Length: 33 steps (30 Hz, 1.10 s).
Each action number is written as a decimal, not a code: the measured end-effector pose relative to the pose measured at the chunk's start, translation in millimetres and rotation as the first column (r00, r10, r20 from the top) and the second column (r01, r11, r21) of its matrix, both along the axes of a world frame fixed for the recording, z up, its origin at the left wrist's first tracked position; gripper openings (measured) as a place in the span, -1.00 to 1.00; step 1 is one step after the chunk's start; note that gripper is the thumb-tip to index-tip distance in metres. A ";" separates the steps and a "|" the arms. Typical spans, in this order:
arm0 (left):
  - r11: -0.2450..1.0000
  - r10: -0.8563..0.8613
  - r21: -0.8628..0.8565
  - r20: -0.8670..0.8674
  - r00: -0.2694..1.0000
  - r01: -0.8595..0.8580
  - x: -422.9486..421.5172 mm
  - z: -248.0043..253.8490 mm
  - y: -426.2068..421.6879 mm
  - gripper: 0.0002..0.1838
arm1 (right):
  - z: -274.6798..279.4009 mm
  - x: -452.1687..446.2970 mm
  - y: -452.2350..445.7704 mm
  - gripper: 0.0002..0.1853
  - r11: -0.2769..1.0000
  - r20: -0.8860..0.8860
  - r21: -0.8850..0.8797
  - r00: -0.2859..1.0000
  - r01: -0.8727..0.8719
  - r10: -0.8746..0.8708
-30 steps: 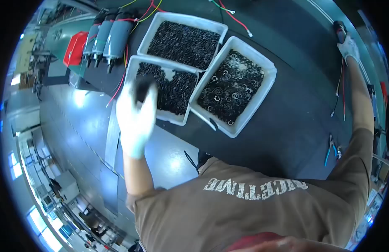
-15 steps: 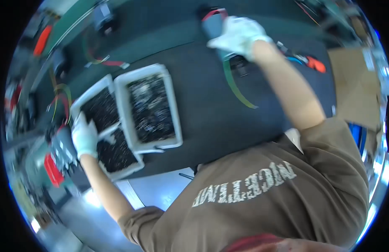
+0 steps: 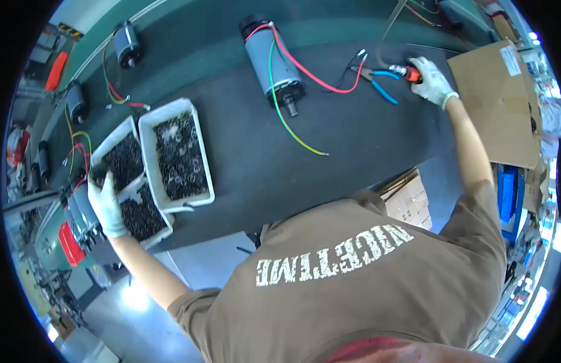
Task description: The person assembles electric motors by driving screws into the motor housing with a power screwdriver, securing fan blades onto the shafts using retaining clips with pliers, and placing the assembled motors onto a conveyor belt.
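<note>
My left hand, in a white glove, is at the outer edge of the left white bin. Its thumb and fingers close around a dark rounded piece that I cannot make out clearly. Grey motors stand close beside that hand. My right hand, also gloved, is closed on a red-handled tool with a metal front end. Blue-handled pliers lie just left of it. A large grey motor with red and green wires lies between my hands.
A second white bin full of small dark parts adjoins the left one. Smaller wired motors lie at the back left. A cardboard box is at the right edge. A red object sits at the lower left.
My right hand has let go of the large motor and moved right onto the red-handled tool. My left hand has shifted slightly left and down. The whole view has also shifted.
</note>
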<state>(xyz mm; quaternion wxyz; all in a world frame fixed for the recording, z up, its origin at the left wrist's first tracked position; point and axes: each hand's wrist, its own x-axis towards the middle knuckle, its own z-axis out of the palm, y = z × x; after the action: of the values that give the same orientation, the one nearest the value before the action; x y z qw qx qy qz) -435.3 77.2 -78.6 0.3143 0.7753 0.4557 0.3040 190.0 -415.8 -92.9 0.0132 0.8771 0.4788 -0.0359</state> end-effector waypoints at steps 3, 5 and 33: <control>0.978 0.061 -0.209 0.403 0.913 0.026 34.4 17.9 -58.4 -0.69 | 22.2 -2.3 -2.5 -0.43 0.995 -0.089 0.093 0.996 0.032 -0.024; 0.916 0.245 -0.396 0.668 0.703 0.057 72.8 37.0 -125.6 -0.67 | 31.2 -2.0 -21.9 -0.48 0.876 -0.173 0.476 0.985 0.079 0.005; 0.222 0.452 -0.477 0.823 0.344 0.850 250.1 -18.1 -287.4 -0.79 | 67.4 -181.7 93.7 -0.72 0.045 -0.391 0.578 0.228 0.815 0.892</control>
<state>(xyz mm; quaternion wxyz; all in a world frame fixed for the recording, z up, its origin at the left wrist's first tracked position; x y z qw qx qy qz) -185.3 -210.2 -96.7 0.9419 0.1624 0.1285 0.2646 8.2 -322.0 -25.5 -0.8940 0.2895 0.2568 -0.2258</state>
